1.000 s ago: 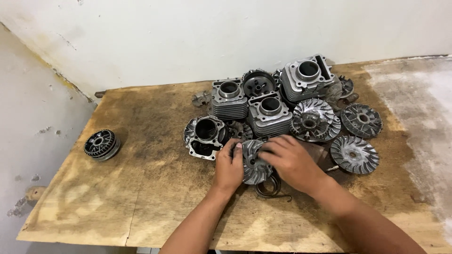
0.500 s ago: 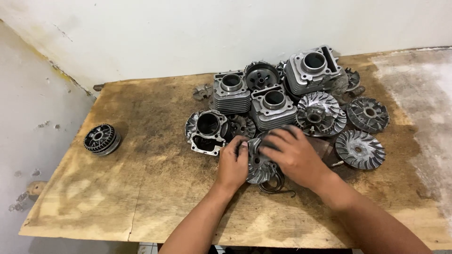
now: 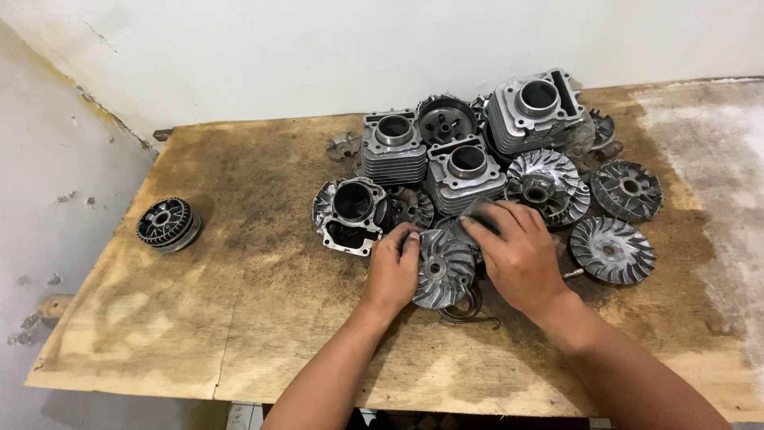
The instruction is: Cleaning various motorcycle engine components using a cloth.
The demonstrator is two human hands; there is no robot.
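Both hands are taking up the finned pulley disc (image 3: pixel 442 269): the left hand (image 3: pixel 394 271) clasps its edge, the right hand (image 3: pixel 517 255) covers the far side. Next it must lift clear of the spring (image 3: pixel 469 306) on the desk (image 3: pixel 239 318).

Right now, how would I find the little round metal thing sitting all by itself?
Start at the big wooden table and look to its left edge, far from the heap of grey engine parts. There lies one small dark ribbed wheel. Unlike the others, it sits alone, with neither hand near it.
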